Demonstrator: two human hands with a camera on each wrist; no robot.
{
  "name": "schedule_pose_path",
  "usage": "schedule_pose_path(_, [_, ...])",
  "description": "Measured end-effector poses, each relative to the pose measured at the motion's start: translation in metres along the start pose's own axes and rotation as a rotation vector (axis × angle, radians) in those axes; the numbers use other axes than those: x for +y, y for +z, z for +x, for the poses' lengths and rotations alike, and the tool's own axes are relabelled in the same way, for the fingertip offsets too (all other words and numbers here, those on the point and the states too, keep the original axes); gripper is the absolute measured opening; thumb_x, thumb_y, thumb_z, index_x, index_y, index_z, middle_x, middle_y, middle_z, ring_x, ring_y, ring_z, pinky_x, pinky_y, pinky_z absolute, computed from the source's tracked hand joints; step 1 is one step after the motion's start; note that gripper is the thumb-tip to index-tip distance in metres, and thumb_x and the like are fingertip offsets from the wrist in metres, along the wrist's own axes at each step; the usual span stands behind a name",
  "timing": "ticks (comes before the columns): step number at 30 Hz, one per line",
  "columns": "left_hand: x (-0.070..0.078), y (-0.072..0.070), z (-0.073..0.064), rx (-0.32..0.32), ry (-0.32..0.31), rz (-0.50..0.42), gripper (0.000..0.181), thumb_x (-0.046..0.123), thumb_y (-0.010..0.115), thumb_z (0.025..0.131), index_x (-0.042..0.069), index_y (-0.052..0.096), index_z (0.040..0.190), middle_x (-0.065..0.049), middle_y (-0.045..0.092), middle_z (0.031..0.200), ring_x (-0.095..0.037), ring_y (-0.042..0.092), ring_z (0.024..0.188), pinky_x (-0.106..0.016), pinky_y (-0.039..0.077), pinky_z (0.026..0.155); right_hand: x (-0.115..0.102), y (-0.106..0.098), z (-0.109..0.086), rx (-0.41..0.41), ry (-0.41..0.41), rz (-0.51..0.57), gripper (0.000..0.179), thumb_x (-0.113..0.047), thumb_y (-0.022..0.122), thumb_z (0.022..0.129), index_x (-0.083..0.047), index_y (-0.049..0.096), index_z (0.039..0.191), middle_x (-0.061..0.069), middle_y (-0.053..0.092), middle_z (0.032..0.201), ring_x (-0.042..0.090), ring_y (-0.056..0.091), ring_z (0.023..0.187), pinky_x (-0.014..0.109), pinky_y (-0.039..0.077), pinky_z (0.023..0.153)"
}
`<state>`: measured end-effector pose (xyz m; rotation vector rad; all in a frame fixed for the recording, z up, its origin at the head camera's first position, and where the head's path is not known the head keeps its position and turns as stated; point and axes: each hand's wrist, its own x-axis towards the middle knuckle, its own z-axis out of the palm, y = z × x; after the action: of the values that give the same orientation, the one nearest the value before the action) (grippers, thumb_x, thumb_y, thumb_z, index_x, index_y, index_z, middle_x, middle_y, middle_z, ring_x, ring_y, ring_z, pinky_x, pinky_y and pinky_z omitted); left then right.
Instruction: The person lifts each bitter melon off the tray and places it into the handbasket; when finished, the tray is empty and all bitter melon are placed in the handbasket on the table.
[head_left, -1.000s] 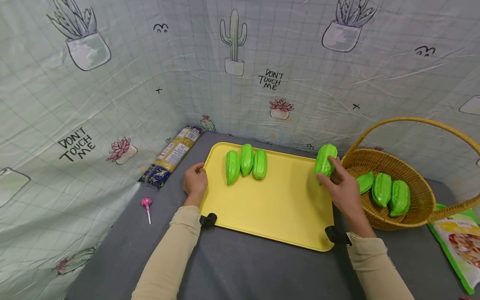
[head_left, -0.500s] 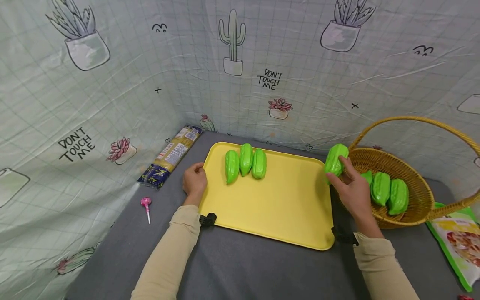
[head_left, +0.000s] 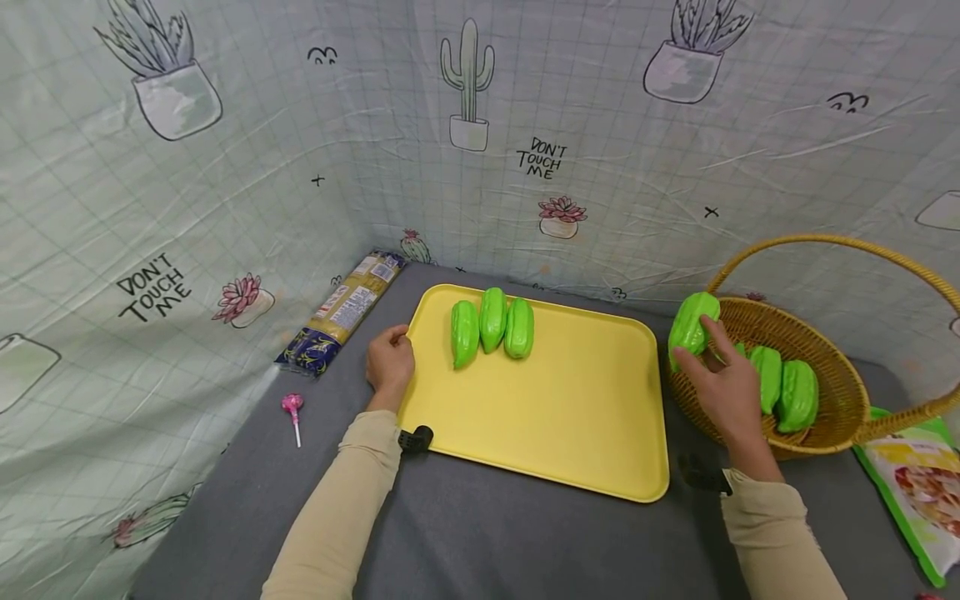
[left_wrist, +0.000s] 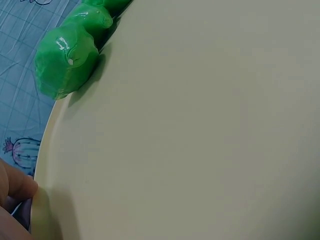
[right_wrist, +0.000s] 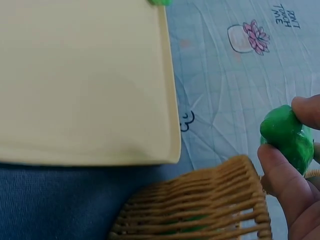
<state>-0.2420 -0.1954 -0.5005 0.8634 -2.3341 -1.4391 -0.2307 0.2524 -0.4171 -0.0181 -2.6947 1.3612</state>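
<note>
My right hand (head_left: 726,385) pinches a glossy green ridged fruit (head_left: 692,323) between thumb and fingers, raised at the left rim of a wicker basket (head_left: 843,367). In the right wrist view the held fruit (right_wrist: 287,135) shows end-on, partly covered by fingers. Inside the basket lie more such fruits (head_left: 798,396), one mostly hidden behind my hand. My left hand (head_left: 390,362) grips the left edge of a yellow tray (head_left: 577,400). Three green fruits (head_left: 492,321) stand side by side near the tray's far left corner.
A packet of noodles (head_left: 345,308) lies left of the tray, with a pink lollipop (head_left: 293,408) nearer me. The basket's tall handle (head_left: 825,239) arches over it. A green-edged bag (head_left: 918,483) lies at far right. A patterned cloth wall (head_left: 360,167) closes off the back and left.
My right hand has moved right with the green fruit, from over the tray's far right corner to the basket's left rim. The left hand and the tray have stayed put.
</note>
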Motion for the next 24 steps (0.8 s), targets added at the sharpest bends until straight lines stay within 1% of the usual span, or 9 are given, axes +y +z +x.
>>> schedule_pose_path(6, [0.001,0.0,0.0,-0.001,-0.002,0.005,0.032,0.018,0.05,0.105,0.016,0.073,0.126,-0.01,0.071,0.128,-0.032,0.065,0.113,-0.054,0.047,0.099,0.008,-0.007,0.002,0.019,0.039,0.007,0.076,-0.04,0.062,0.101,-0.019,0.024,0.164,0.012,0.013,0.171,0.051,0.041,0.142,0.001,0.045,0.086])
schedule_pose_path(9, [0.001,0.0,0.0,0.002,-0.007,0.006,0.031,0.018,0.05,0.105,0.016,0.073,0.126,-0.009,0.071,0.128,-0.032,0.065,0.113,-0.054,0.047,0.099,0.011,-0.01,0.005,0.021,0.065,-0.003,0.077,-0.043,0.062,0.1,-0.023,0.023,0.164,0.009,0.014,0.171,0.049,0.041,0.142,0.001,0.046,0.083])
schedule_pose_path(12, [0.0,0.001,0.0,0.009,-0.009,0.005,0.031,0.018,0.05,0.104,0.017,0.073,0.125,-0.009,0.071,0.128,-0.033,0.065,0.113,-0.055,0.046,0.1,0.014,-0.013,0.007,0.016,0.086,-0.019,0.078,-0.046,0.062,0.1,-0.025,0.023,0.164,0.007,0.013,0.171,0.048,0.042,0.142,0.005,0.05,0.084])
schedule_pose_path(14, [-0.001,0.001,-0.001,0.01,-0.008,0.004,0.031,0.018,0.05,0.104,0.016,0.073,0.125,-0.009,0.071,0.127,-0.033,0.065,0.114,-0.055,0.045,0.102,0.015,-0.014,0.009,0.017,0.099,-0.026,0.078,-0.047,0.061,0.1,-0.026,0.022,0.164,0.008,0.014,0.171,0.048,0.043,0.142,0.014,0.054,0.09])
schedule_pose_path(16, [-0.001,0.0,-0.001,0.009,-0.008,0.001,0.031,0.018,0.05,0.104,0.016,0.073,0.125,-0.009,0.071,0.127,-0.033,0.065,0.114,-0.056,0.045,0.102,0.016,-0.015,0.011,0.014,0.108,-0.037,0.078,-0.048,0.06,0.1,-0.026,0.021,0.164,0.01,0.015,0.171,0.049,0.043,0.142,0.033,0.056,0.1])
schedule_pose_path(18, [-0.002,0.0,-0.001,0.006,-0.006,-0.001,0.031,0.018,0.05,0.104,0.016,0.073,0.125,-0.009,0.071,0.128,-0.033,0.065,0.114,-0.055,0.045,0.102,0.018,-0.015,0.012,0.007,0.117,-0.039,0.078,-0.047,0.059,0.101,-0.024,0.02,0.164,0.011,0.015,0.171,0.051,0.043,0.142,0.051,0.051,0.105])
schedule_pose_path(19, [-0.002,0.0,-0.001,0.005,-0.005,-0.002,0.031,0.018,0.05,0.104,0.016,0.073,0.125,-0.009,0.071,0.127,-0.033,0.065,0.114,-0.055,0.045,0.102,0.019,-0.014,0.012,0.004,0.116,-0.037,0.078,-0.047,0.059,0.101,-0.023,0.02,0.165,0.013,0.015,0.171,0.052,0.042,0.141,0.06,0.047,0.106])
schedule_pose_path(20, [-0.002,0.0,-0.001,0.004,-0.003,-0.002,0.031,0.018,0.05,0.104,0.016,0.073,0.125,-0.009,0.071,0.127,-0.032,0.065,0.114,-0.055,0.045,0.102,0.02,-0.014,0.013,-0.002,0.113,-0.039,0.078,-0.046,0.058,0.102,-0.022,0.02,0.165,0.014,0.015,0.17,0.053,0.041,0.142,0.064,0.043,0.107])
schedule_pose_path(24, [-0.001,0.001,0.0,0.005,0.0,0.002,0.032,0.018,0.049,0.105,0.015,0.073,0.126,-0.01,0.071,0.128,-0.033,0.065,0.114,-0.055,0.045,0.101,0.023,-0.014,0.016,-0.024,0.104,-0.052,0.078,-0.044,0.057,0.102,-0.019,0.019,0.165,0.017,0.013,0.17,0.056,0.039,0.142,0.067,0.04,0.107])
